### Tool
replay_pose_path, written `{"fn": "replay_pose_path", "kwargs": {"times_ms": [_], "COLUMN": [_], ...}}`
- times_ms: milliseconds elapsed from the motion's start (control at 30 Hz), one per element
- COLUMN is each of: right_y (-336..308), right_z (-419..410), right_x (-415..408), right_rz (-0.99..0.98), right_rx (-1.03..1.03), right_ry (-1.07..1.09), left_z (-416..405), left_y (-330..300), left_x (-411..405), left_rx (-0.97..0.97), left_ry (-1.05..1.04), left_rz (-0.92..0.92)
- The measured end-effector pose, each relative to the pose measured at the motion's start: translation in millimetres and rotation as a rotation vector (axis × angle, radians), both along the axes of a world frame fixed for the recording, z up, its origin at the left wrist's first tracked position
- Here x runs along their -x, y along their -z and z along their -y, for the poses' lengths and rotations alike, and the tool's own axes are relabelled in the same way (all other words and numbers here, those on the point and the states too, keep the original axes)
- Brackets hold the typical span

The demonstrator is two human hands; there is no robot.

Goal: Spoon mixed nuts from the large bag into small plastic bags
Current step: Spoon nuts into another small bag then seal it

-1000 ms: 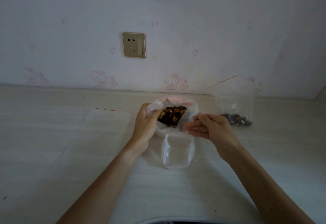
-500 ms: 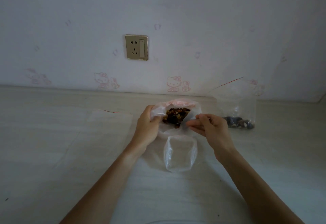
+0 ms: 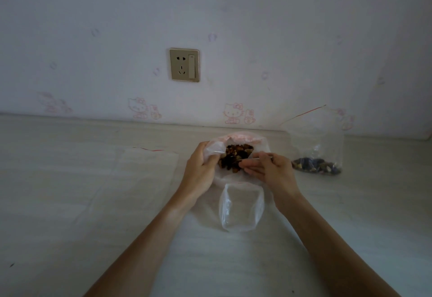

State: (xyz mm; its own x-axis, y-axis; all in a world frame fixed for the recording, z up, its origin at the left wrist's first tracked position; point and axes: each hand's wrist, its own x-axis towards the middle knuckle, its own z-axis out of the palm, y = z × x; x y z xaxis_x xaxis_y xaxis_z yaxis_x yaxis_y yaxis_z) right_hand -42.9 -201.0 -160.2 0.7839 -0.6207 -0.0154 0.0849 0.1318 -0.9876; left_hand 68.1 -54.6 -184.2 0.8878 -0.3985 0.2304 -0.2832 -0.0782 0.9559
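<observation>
The large bag [image 3: 259,143] of mixed nuts [image 3: 236,155] stands open on the pale table, its pinkish rim turned toward me. My left hand [image 3: 201,170] grips the bag's left edge. My right hand [image 3: 268,168] holds a thin spoon handle [image 3: 261,157] at the bag's right side, with the spoon's bowl hidden among the nuts. An open, empty small plastic bag [image 3: 240,207] lies just below the large bag, between my wrists.
A small clear bag with a red seal line, holding some nuts [image 3: 315,164], stands at the right near the wall. A flat empty clear bag [image 3: 145,168] lies to the left. A wall socket [image 3: 184,65] is above the table.
My right hand has moved left to the mouth of the large bag and the spoon handle now shows. The left hand has pulled the bag's edge lower, showing more nuts.
</observation>
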Motion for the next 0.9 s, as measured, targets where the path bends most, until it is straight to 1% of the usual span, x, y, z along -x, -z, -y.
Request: {"fn": "replay_pose_path", "kwargs": {"times_ms": [133, 333, 500, 633, 733, 767, 833, 900], "right_y": [5.3, 8.5, 1.4, -6.6, -13.5, -16.2, -21.6, -25.4], "right_z": [4.4, 11.7, 15.8, 16.4, 18.2, 18.8, 20.3, 21.8], "right_x": [4.9, 11.2, 14.3, 17.9, 25.3, 29.1, 39.1, 51.4], "right_rz": [0.043, 0.099, 0.110, 0.108, 0.123, 0.132, 0.155, 0.185], "right_rx": [-0.080, -0.143, -0.123, -0.109, -0.117, -0.124, -0.137, -0.152], "right_ry": [-0.018, -0.015, -0.021, -0.034, -0.037, -0.037, -0.043, -0.060], "left_z": [-0.7, -2.7, -6.9, -15.5, -24.2, -27.7, -34.3, -38.9], "left_y": [-2.9, -5.1, -8.8, -12.7, -15.1, -15.8, -17.0, -19.2], "left_x": [1.7, 1.0, 1.1, 0.9, 8.5, 13.3, 24.1, 36.2], "left_rx": [0.053, 0.063, 0.017, -0.090, -0.105, -0.098, -0.103, -0.111], "left_ry": [-0.024, -0.055, -0.080, -0.093, -0.107, -0.132, -0.196, -0.215], "left_rz": [-0.053, -0.039, -0.025, 0.020, 0.089, 0.143, 0.312, 0.446]}}
